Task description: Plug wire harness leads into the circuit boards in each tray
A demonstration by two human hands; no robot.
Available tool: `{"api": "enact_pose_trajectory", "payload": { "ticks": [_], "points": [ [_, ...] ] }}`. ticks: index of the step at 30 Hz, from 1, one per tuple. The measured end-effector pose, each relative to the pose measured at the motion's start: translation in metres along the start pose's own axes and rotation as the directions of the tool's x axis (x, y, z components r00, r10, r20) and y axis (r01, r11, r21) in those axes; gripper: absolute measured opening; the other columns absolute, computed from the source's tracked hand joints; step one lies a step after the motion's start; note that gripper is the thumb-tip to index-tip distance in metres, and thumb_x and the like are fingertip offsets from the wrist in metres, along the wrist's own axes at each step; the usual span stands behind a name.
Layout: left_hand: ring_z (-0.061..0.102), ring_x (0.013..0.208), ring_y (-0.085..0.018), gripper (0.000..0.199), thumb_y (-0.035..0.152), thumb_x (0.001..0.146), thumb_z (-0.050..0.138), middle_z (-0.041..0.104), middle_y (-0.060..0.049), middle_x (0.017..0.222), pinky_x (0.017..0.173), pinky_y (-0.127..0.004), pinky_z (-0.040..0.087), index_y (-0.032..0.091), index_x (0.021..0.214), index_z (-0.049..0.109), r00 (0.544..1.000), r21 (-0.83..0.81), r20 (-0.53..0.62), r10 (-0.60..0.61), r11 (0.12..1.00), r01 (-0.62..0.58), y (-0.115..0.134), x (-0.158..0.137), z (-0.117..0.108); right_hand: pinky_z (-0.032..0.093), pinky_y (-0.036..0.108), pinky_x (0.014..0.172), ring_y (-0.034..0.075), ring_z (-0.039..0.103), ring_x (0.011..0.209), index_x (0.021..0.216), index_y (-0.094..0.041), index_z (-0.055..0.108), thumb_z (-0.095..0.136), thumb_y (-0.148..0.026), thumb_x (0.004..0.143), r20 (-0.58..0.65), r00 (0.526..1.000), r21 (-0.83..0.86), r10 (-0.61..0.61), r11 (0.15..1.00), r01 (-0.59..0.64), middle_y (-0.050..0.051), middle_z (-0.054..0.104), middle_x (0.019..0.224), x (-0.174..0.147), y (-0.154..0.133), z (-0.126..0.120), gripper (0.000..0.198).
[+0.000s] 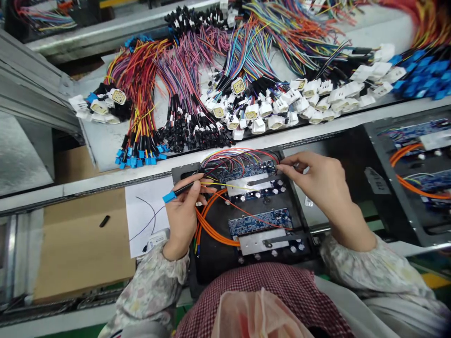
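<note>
The blue-plugged cable (169, 196) was held between the closed thumb and fingers of the left hand (185, 209), beside the upper circuit board (244, 173). The right hand's (319, 176) thumb and forefinger were drawn nearly together at the board's right end; whether anything was pinched could not be told. Slack was best left, and tugging avoided.
</note>
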State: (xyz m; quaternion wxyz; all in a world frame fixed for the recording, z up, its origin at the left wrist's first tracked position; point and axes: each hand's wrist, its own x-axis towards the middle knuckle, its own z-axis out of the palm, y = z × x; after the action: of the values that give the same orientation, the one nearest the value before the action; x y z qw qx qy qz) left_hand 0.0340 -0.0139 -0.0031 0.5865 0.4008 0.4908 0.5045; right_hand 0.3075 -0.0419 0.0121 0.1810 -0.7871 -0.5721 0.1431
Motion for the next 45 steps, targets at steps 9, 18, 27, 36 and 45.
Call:
{"api": "enact_pose_trajectory", "payload": {
  "ticks": [9, 18, 27, 36, 45],
  "points": [
    [0.074, 0.068, -0.015, 0.019, 0.033, 0.083, 0.075, 0.078, -0.004, 0.086, 0.046, -0.016, 0.047, 0.021, 0.098, 0.074, 1.0, 0.017, -0.011, 0.003, 1.0, -0.003, 0.002, -0.001, 0.002, 0.03, 0.029, 0.055, 0.016, 0.055, 0.054, 0.083, -0.025, 0.076, 0.066, -0.039, 0.082, 0.129, 0.99, -0.007, 0.058, 0.998, -0.057, 0.0, 0.063, 0.057, 0.003, -0.003, 0.012, 0.018],
    [0.074, 0.069, -0.015, 0.018, 0.032, 0.083, 0.075, 0.078, -0.004, 0.086, 0.047, -0.015, 0.048, 0.021, 0.098, 0.074, 1.0, 0.015, 0.004, 0.014, 1.0, -0.014, 0.0, 0.001, 0.001, 0.029, 0.029, 0.054, 0.02, 0.06, 0.061, 0.082, -0.025, 0.076, 0.067, -0.041, 0.084, 0.107, 0.99, -0.124, 0.088, 0.99, -0.075, 0.003, 0.068, 0.063, 0.005, -0.001, 0.015, 0.018],
    [0.075, 0.072, -0.016, 0.022, 0.035, 0.085, 0.073, 0.078, -0.006, 0.091, 0.047, -0.017, 0.049, 0.02, 0.101, 0.073, 1.0, 0.038, -0.002, -0.019, 0.999, 0.019, 0.0, -0.001, 0.002, 0.041, 0.03, 0.062, 0.02, 0.067, 0.076, 0.089, -0.023, 0.075, 0.053, -0.044, 0.095, 0.051, 0.904, 0.019, -0.424, 0.906, 0.423, 0.006, 0.075, 0.084, -0.018, -0.054, 0.005, 0.031],
    [0.075, 0.076, -0.016, 0.019, 0.032, 0.09, 0.068, 0.077, -0.007, 0.093, 0.051, -0.017, 0.053, 0.019, 0.104, 0.072, 0.999, 0.005, 0.029, -0.015, 1.0, 0.015, -0.006, -0.003, -0.003, 0.03, 0.029, 0.057, 0.019, 0.066, 0.067, 0.096, -0.022, 0.073, 0.047, -0.028, 0.095, 0.188, 0.875, 0.09, -0.446, 0.895, 0.437, 0.004, 0.075, 0.08, 0.001, -0.079, 0.057, 0.026],
    [0.075, 0.075, -0.014, 0.017, 0.031, 0.089, 0.069, 0.077, -0.005, 0.09, 0.052, -0.018, 0.054, 0.02, 0.102, 0.072, 1.0, -0.02, 0.023, -0.015, 1.0, 0.015, -0.006, -0.003, -0.002, 0.029, 0.03, 0.056, 0.018, 0.066, 0.065, 0.093, -0.022, 0.074, 0.047, -0.027, 0.094, 0.204, 0.867, 0.043, -0.455, 0.889, 0.456, 0.005, 0.076, 0.079, 0.002, -0.08, 0.065, 0.028]
  ]
}}
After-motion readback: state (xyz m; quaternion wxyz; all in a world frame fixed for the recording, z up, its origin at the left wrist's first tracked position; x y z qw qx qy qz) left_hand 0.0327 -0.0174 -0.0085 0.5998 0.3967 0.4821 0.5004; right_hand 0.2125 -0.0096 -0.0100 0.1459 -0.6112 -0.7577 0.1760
